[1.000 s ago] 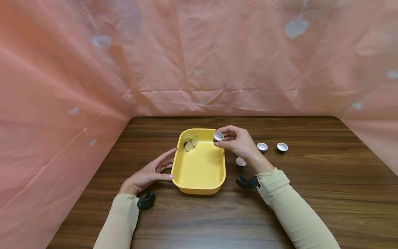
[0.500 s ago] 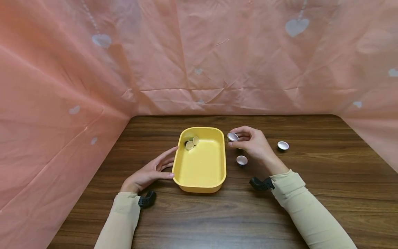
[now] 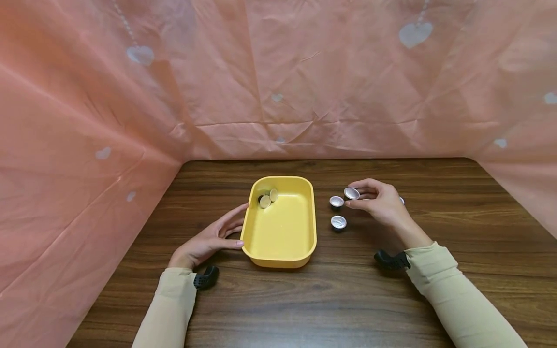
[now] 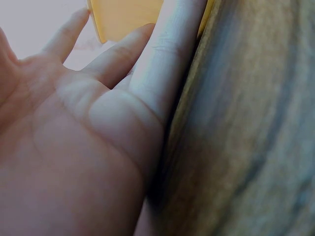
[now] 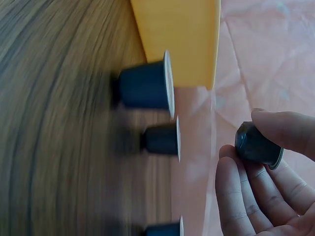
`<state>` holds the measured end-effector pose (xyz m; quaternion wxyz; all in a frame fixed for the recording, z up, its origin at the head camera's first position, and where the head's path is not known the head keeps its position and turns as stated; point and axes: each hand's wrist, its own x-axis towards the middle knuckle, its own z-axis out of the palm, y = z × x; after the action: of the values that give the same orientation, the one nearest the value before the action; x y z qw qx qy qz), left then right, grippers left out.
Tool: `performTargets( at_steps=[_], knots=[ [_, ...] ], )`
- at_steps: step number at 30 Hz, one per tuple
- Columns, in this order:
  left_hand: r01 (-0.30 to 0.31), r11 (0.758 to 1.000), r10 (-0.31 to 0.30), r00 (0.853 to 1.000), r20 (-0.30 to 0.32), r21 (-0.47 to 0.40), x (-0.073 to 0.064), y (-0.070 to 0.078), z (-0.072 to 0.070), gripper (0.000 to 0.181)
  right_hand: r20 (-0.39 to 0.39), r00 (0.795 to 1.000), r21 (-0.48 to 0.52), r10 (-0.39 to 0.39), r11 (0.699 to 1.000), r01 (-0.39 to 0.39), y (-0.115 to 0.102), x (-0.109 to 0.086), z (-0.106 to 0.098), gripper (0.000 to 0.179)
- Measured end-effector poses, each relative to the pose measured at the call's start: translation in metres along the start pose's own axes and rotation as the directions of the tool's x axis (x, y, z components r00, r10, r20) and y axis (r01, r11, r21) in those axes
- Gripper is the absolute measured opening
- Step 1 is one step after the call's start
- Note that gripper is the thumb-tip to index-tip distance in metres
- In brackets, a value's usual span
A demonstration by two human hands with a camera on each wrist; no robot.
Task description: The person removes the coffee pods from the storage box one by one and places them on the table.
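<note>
A coffee capsule (image 3: 351, 194) with a silver lid is pinched between the thumb and fingers of my right hand (image 3: 385, 207), raised to the right of a yellow box (image 3: 280, 264). Its dark cup (image 5: 256, 145) shows side-on in the right wrist view. Just left of that hand, two more capsules stand lid up on the table, a rear capsule (image 3: 336, 202) and a front capsule (image 3: 338, 223). My left hand (image 3: 208, 244) touches the box's left side with spread fingers and thumb. Capsules with pale lids (image 3: 265, 201) lie in the box's far left corner.
Behind my right hand, a capsule (image 3: 402, 200) peeks out, mostly hidden. The brown wooden table (image 3: 278, 309) carries everything. Pink cloth (image 3: 348, 87) with pale hearts hangs along its back and sides.
My right hand has moved right, from over the box's right rim to beyond the two standing capsules, still holding its capsule. My left hand and the box have stayed put.
</note>
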<state>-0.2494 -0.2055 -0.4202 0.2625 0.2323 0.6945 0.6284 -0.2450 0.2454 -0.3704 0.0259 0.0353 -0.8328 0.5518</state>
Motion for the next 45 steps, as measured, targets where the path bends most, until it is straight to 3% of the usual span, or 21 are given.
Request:
performTargets(
  at_steps=[13, 24, 32, 39, 45],
  knots=[
    [0.019, 1.000, -0.019, 1.000, -0.009, 0.000, -0.002, 0.003, 0.000, 0.102, -0.038, 0.999, -0.113, 0.027, 0.993, -0.031, 0.018, -0.013, -0.034, 0.050],
    [0.015, 1.000, -0.015, 1.000, -0.007, 0.001, -0.001, 0.000, 0.001, 0.101, -0.005, 1.000, -0.220, 0.020, 0.975, -0.021, 0.024, -0.014, -0.035, 0.048],
    [0.009, 1.000, -0.009, 1.000, -0.002, -0.007, -0.001, 0.001, 0.001, 0.101, 0.048, 0.999, -0.225, 0.014, 0.974, -0.002, 0.031, -0.011, -0.031, 0.049],
    [0.001, 1.000, -0.001, 1.000, 0.004, -0.011, -0.001, 0.000, 0.001, 0.102, 0.074, 0.997, -0.355, -0.007, 0.934, 0.033, 0.034, -0.016, -0.032, 0.046],
    [0.004, 1.000, -0.004, 1.000, 0.000, -0.009, -0.001, 0.000, 0.000, 0.102, 0.113, 0.994, -0.378, -0.008, 0.925, 0.050, 0.038, -0.018, -0.035, 0.044]
  ],
)
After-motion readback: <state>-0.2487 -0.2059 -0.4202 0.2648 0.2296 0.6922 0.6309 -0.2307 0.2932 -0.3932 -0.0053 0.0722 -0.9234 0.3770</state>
